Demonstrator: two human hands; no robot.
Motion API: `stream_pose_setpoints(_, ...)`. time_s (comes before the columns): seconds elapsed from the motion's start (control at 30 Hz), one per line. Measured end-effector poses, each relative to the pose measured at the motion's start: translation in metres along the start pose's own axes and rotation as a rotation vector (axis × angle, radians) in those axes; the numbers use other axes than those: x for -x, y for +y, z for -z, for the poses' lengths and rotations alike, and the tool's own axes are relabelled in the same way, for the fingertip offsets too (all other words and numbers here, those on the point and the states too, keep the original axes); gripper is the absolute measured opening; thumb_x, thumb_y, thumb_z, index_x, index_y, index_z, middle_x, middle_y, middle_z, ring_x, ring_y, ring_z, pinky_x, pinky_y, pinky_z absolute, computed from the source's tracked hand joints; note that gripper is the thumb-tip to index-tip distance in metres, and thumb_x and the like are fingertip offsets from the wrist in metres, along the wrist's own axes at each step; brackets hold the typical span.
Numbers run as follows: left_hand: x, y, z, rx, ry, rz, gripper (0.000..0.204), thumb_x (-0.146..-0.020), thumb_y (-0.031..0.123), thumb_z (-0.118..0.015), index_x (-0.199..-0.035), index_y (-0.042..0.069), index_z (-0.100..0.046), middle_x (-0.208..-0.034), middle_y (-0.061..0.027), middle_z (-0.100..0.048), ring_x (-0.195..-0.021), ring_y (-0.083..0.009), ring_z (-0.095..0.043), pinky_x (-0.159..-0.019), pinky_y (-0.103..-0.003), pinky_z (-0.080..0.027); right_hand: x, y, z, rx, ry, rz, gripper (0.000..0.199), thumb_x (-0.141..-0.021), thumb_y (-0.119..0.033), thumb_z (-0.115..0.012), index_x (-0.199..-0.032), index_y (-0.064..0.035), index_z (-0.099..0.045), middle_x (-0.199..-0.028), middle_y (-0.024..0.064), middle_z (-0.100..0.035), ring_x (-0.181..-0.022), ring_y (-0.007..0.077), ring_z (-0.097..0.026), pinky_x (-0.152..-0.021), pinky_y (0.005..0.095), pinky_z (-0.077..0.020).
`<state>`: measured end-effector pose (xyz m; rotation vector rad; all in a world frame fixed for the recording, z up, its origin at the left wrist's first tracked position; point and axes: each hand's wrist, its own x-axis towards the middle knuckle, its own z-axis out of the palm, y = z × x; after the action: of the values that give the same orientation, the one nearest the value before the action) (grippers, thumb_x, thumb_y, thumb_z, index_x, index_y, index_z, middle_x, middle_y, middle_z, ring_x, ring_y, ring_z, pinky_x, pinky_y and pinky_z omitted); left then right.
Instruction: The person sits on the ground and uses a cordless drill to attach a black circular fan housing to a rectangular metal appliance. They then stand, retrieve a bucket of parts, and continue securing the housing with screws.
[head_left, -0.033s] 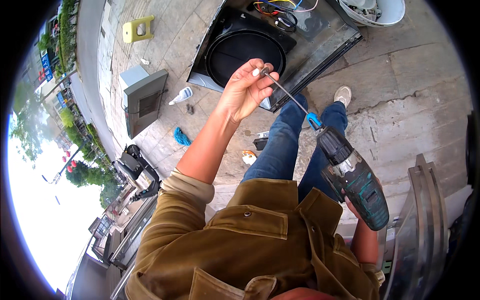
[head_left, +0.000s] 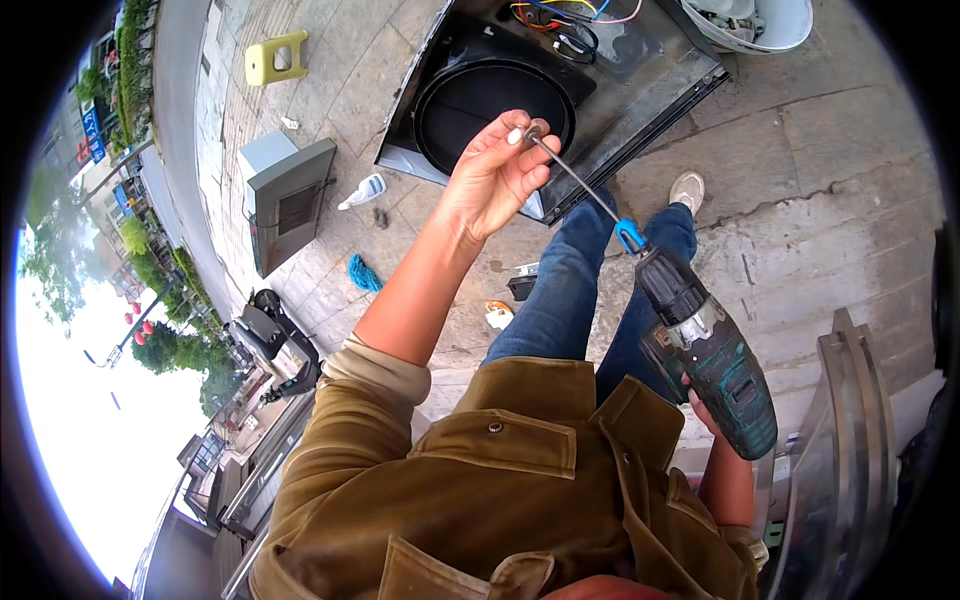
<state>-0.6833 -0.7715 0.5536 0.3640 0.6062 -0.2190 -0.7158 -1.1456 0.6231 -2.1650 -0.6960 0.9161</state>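
Note:
My left hand [head_left: 495, 175] is raised in front of me, its fingertips pinched on the tip of a long thin driver bit [head_left: 578, 182]. The bit runs down to the right into the chuck of a teal and black cordless drill [head_left: 705, 350], with a blue collar [head_left: 630, 236] where the two meet. My right hand [head_left: 705, 408] grips the drill's handle from below, mostly hidden behind the tool. Under both hands are my legs in blue jeans and one pale shoe [head_left: 686, 188] on the stone paving.
A black appliance housing [head_left: 640, 110] with a round opening and coloured wires [head_left: 570, 15] lies on the paving ahead. To the left are a grey metal box [head_left: 290, 200], a white bottle [head_left: 365, 190], a blue rag [head_left: 363, 272] and a yellow stool [head_left: 275, 55]. Metal rails [head_left: 850, 430] stand at my right.

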Motion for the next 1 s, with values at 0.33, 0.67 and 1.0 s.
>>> stream_pose_setpoints(0.33, -0.03, 0.03, 0.005, -0.03, 0.123, -0.127, 0.026, -0.093, 0.018, -0.048, -0.104, -0.003, -0.057, -0.108, -0.0175, -0.06, -0.096, -0.0238, -0.062, -0.076, -0.032, -0.057, -0.053, -0.027, -0.034, -0.564, 0.041, -0.413, 0.059, -0.07, -0.006, -0.07, -0.124, 0.0007, -0.048, -0.102, 0.01, -0.062, -0.09, 0.015, -0.06, -0.078, 0.0263, -0.0466)
stream_pose_setpoints(0.67, -0.03, 0.042, -0.003, -0.181, 0.087, -0.132, 0.04, -0.095, 0.027, -0.045, -0.118, -0.005, -0.049, -0.111, -0.0184, -0.06, -0.095, -0.0235, -0.063, -0.077, -0.031, -0.055, -0.056, -0.024, -0.038, -0.329, 0.097, -0.199, 0.061, -0.068, -0.006, -0.071, -0.123, 0.0026, -0.047, -0.102, 0.0133, -0.062, -0.091, 0.0204, -0.062, -0.079, 0.029, -0.0476)
stream_pose_setpoints(1.0, -0.026, 0.043, -0.003, -0.337, 0.191, -0.173, 0.042, -0.097, 0.029, -0.041, -0.12, -0.005, -0.047, -0.107, -0.0168, -0.061, -0.09, -0.0225, -0.064, -0.076, -0.031, -0.055, -0.055, -0.007, -0.042, -0.33, 0.118, -0.205, 0.065, -0.064, -0.008, -0.073, -0.123, 0.0016, -0.047, -0.104, 0.0148, -0.061, -0.091, 0.0246, -0.062, -0.079, 0.0313, -0.0483)
